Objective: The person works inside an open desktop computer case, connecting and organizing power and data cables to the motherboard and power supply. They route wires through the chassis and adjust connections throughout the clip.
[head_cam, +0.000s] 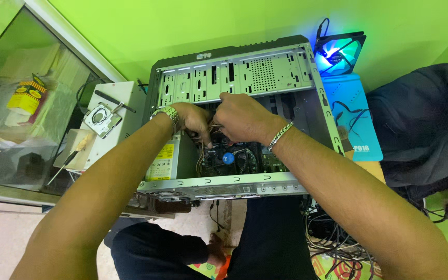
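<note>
Head view, left hand (193, 120), right hand (242, 118) curled into computer case (234, 184)

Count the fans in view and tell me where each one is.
2. A loose lit case fan stands against the green wall behind the open computer case. A cooler fan with a blue hub sits inside the case, below both hands. Others may be hidden.

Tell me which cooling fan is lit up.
The loose case fan behind the open computer case, glowing blue-green; the one with the blue hub inside is unlit.
</note>
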